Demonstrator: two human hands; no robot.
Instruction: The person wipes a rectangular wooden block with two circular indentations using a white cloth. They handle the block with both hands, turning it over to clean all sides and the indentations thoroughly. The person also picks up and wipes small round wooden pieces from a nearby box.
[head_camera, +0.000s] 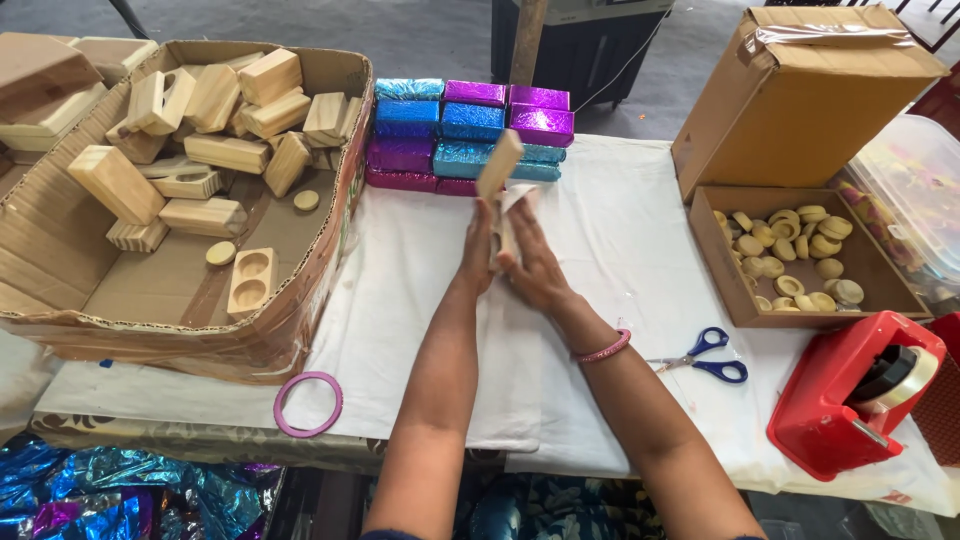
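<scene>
Bare forearms; pink bangle on right wrist.

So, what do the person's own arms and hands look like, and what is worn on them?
Both forearms are bare, with no gloves on the left hand or the right hand. A thin pink beaded bangle circles the right wrist. At the bottom edge, dark blue sleeve hems just show. I can see no rings or watch.

At centre frame, a left hand and right hand clasp a tilted wooden block above a white cloth; foil-wrapped blocks stack behind, scissors lie at right.
</scene>
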